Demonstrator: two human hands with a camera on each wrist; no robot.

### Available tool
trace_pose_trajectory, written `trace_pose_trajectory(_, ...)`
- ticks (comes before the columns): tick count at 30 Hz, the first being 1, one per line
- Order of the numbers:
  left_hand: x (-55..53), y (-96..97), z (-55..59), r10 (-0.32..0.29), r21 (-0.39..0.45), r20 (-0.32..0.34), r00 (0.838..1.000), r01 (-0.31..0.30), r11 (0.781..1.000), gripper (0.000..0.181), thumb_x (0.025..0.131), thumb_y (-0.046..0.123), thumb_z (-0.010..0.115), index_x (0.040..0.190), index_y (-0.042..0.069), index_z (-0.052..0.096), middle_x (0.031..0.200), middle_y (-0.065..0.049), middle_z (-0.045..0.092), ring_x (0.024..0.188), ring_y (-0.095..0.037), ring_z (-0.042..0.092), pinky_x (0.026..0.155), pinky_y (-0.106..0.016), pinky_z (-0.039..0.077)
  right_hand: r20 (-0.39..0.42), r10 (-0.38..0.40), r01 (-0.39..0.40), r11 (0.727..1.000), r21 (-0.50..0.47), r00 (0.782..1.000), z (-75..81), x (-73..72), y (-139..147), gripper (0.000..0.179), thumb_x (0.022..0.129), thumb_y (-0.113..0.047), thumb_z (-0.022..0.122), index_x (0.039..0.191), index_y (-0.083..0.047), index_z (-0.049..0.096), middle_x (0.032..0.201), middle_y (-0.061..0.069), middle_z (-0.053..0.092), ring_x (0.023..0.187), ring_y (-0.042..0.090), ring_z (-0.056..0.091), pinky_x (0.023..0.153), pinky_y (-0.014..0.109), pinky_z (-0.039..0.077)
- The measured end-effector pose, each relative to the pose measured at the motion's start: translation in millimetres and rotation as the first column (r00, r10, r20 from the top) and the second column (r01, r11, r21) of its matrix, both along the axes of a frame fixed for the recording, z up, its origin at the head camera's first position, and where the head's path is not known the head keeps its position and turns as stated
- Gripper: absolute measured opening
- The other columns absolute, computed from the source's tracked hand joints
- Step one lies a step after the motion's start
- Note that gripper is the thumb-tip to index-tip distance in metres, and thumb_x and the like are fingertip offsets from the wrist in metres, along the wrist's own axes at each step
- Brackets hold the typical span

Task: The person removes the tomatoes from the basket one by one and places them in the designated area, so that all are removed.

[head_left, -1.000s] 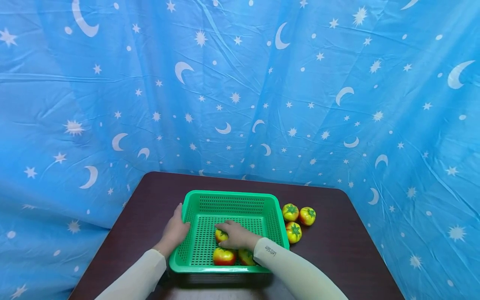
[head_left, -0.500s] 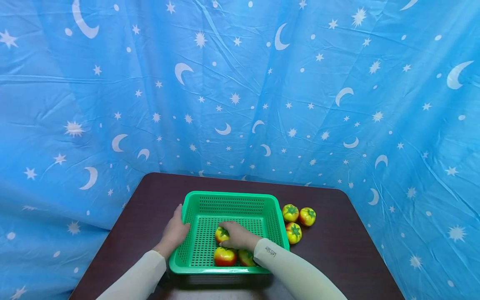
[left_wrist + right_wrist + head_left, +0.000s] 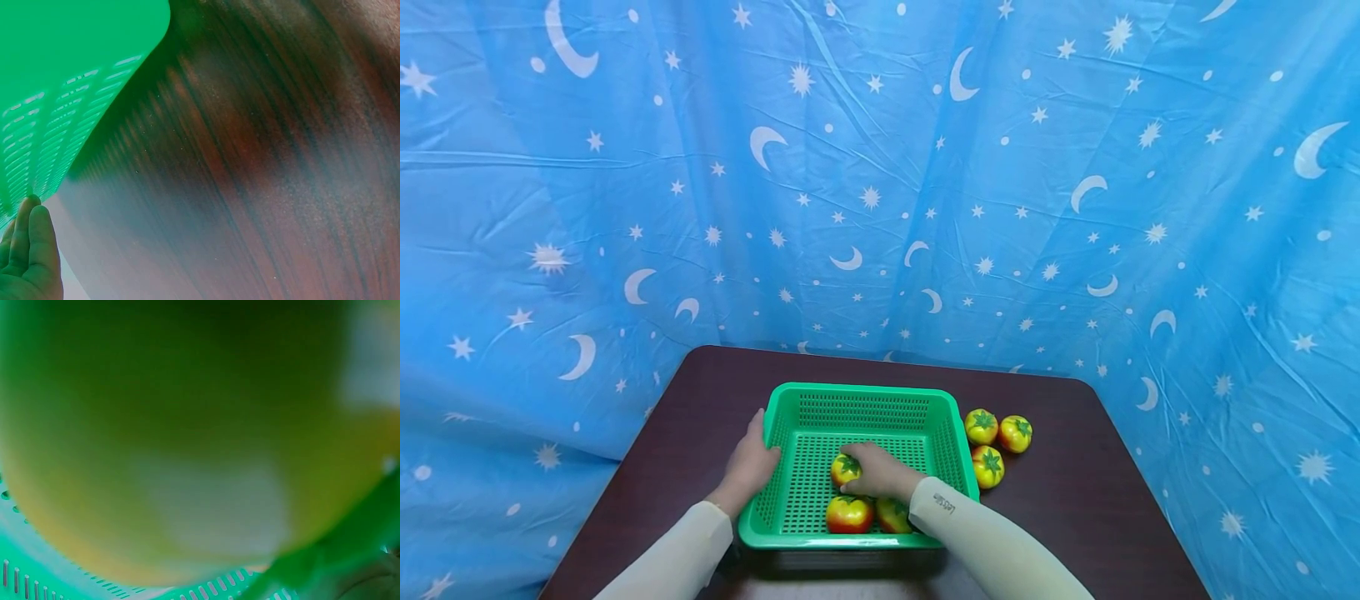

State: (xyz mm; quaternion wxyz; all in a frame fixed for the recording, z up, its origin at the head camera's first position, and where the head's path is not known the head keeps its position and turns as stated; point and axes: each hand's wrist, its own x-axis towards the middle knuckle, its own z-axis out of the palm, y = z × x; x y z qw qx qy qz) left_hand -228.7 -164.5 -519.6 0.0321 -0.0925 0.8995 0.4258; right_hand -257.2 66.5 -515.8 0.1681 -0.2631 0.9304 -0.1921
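Note:
A green plastic basket [image 3: 857,540] stands on the table with several red-and-yellow tomatoes inside. At its left rim, my left hand [image 3: 751,462] holds on, thumb over the edge; in the left wrist view the fingers [image 3: 42,240] lie along the outer wall. Inside the basket, my right hand [image 3: 883,475] grips a tomato [image 3: 846,471] between thumb and fingers. Just nearer to me are a second tomato [image 3: 850,515] and a third one [image 3: 892,517], partly covered by the right wrist. A blurred tomato surface [image 3: 156,487] fills most of the right wrist view.
Three more tomatoes rest outside the basket's right wall: a back one [image 3: 981,426], a right one [image 3: 1015,433] and a front one [image 3: 988,467]. The dark brown table [image 3: 1090,500] reaches to a blue curtain [image 3: 880,208] with moons and stars.
Over the last second my right hand has drawn slightly to the right, so more of the tomato shows at its fingertips. My left hand and the basket stay practically in place.

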Motion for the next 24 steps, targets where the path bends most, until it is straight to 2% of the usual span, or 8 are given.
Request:
trace_pose_trajectory(5,0.1,0.2,-0.6,0.001,0.007,0.006,1.000,-0.001,1.000,0.076,0.094,0.011,0.046,0.152,0.006,-0.004,0.147,-0.031,0.029,0.125,-0.046,0.043,0.092,-0.059,0.043,0.006,-0.004,0.004,1.000,-0.020,1.000,-1.0,-2.2,2,0.066,0.082,-0.034,0.072,0.139,-0.013,0.046,0.130,0.005,0.056,0.104,0.015,0.053,0.087,0.033,0.049)
trace_pose_trajectory(11,-0.5,0.2,0.2,0.010,0.007,0.011,1.000,-0.010,1.000,0.076,0.094,0.011,0.046,0.152,0.008,-0.003,0.148,-0.030,0.029,0.126,-0.046,0.043,0.094,-0.059,0.043,0.026,-0.031,0.033,0.996,-0.080,0.999,6.6,-5.6,5,0.066,0.083,-0.032,0.071,0.140,-0.012,0.045,0.134,0.006,0.053,0.106,0.017,0.053,0.088,0.035,0.050)
trace_pose_trajectory(17,-0.7,0.1,-0.4,0.004,-0.006,0.008,1.000,-0.004,1.000,0.076,0.094,0.012,0.046,0.152,0.007,-0.003,0.147,-0.031,0.029,0.125,-0.046,0.044,0.093,-0.059,0.043,0.029,-0.041,0.044,0.993,-0.107,0.999,10.2,-9.7,12,0.066,0.084,-0.034,0.070,0.141,-0.014,0.044,0.136,0.007,0.051,0.108,0.017,0.053,0.084,0.032,0.050)
trace_pose_trajectory(24,-0.9,0.2,0.1,0.009,-0.016,0.001,1.000,-0.009,1.000,0.076,0.093,0.012,0.046,0.152,0.006,-0.002,0.147,-0.031,0.030,0.127,-0.047,0.042,0.096,-0.060,0.041,0.026,-0.051,0.053,0.992,-0.118,0.998,15.6,-12.7,18,0.066,0.084,-0.034,0.069,0.142,-0.014,0.043,0.137,0.006,0.050,0.112,0.019,0.052,0.087,0.033,0.049)
